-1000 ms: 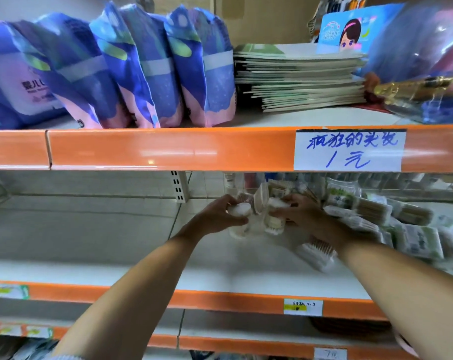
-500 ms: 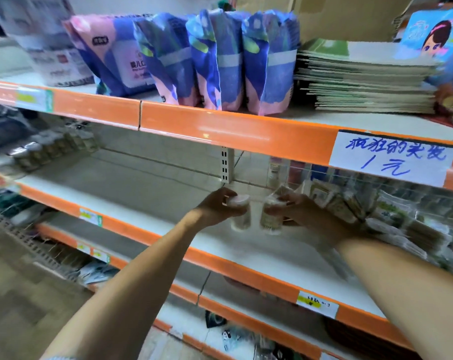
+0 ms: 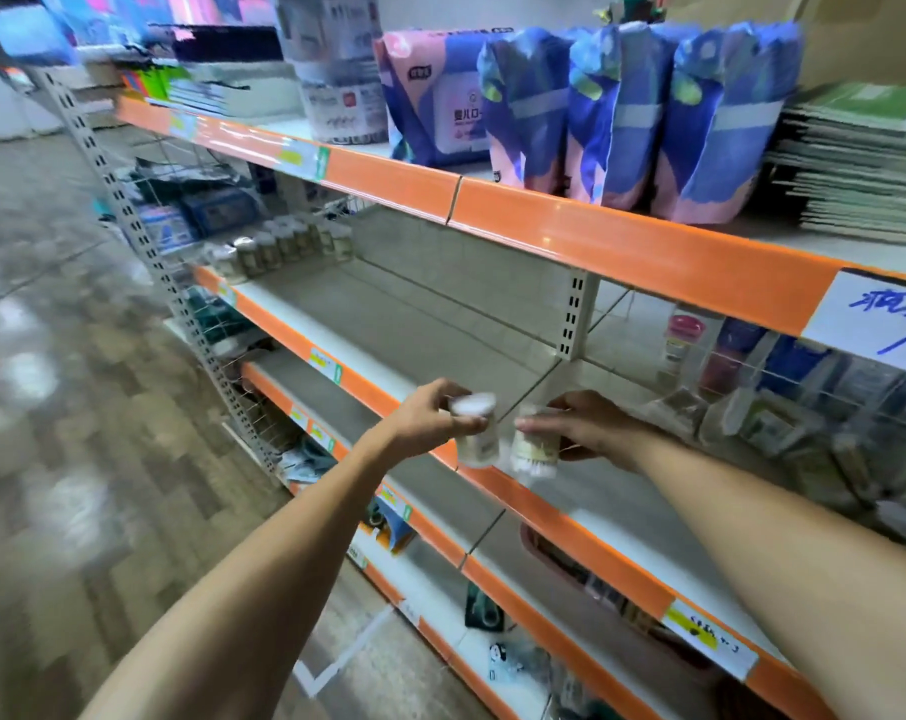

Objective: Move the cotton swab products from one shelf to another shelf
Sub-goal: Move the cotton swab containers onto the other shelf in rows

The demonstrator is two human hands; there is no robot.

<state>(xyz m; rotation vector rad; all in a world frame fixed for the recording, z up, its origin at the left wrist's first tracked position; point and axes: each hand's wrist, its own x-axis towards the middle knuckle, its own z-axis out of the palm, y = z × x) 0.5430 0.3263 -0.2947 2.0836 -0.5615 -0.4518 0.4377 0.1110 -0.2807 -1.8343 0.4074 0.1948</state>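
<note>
Gripping one cotton swab jar point(image 3: 476, 433) in my left hand point(image 3: 424, 415) and another jar point(image 3: 534, 449) under my right hand's point(image 3: 591, 428) curled fingers, ready for carrying toward the jar row point(image 3: 284, 246) beyond them.

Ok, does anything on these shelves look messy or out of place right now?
Yes: the cotton swab packets at the right of the middle shelf lie in a loose, tilted heap, while the jars at its far left stand in a tidy group.
</note>
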